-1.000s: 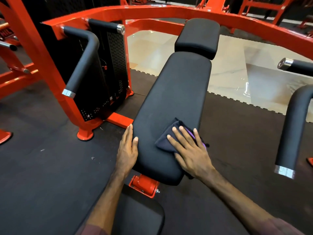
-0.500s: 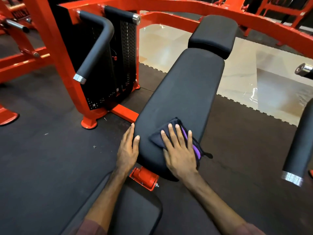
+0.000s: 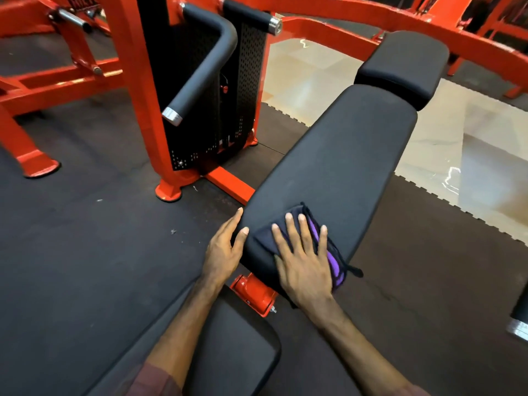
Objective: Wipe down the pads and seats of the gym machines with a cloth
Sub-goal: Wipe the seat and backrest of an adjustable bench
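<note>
A long black back pad of an orange gym machine runs from the centre up to the right, with a black headrest pad above it. A dark cloth with a purple stripe lies on the pad's lower end. My right hand presses flat on the cloth with straight, spread fingers. My left hand rests on the pad's lower left edge, fingers straight along its side. The black seat pad lies below, partly hidden by my arms.
Orange frame posts and a black perforated weight-stack cover stand to the left. A black padded handle hangs beside them; another handle's end shows at the right edge. Dark rubber matting meets pale shiny tiles.
My right hand has slid the cloth a little towards the pad's lower left end, closer to my left hand. The camera view has shifted left; my left hand stays on the pad's edge.
</note>
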`<state>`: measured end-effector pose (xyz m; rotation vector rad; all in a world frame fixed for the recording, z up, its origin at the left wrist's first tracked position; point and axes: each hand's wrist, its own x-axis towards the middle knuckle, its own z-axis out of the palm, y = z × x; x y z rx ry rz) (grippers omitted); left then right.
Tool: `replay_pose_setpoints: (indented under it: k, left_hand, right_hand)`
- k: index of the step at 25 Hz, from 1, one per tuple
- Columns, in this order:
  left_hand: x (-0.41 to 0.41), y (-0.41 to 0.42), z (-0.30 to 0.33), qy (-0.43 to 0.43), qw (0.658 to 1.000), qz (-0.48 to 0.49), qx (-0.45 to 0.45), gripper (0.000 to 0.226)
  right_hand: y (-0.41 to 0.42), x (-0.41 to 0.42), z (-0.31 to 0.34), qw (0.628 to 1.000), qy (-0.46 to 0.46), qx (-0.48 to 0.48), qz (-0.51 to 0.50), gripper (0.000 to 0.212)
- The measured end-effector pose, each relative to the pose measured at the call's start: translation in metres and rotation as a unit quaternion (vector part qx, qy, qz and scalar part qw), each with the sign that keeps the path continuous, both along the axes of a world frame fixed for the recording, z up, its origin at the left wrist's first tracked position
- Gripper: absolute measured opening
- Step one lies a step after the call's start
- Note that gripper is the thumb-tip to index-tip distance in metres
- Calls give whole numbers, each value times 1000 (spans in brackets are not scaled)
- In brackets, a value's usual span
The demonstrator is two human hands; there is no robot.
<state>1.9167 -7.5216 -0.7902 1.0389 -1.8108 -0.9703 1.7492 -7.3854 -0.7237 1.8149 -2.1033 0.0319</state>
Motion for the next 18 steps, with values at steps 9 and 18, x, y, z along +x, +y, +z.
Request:
replay_pose_setpoints:
  k: [9, 18]
  left_hand:
    - [32, 10, 4, 0, 1000, -5, 29, 43]
    - [57, 20, -5, -60, 993, 1, 99, 61]
  right_hand:
    - [-3, -9, -5, 989, 55, 28, 136, 75]
    - [-14, -3, -13, 962, 92, 65, 250, 67]
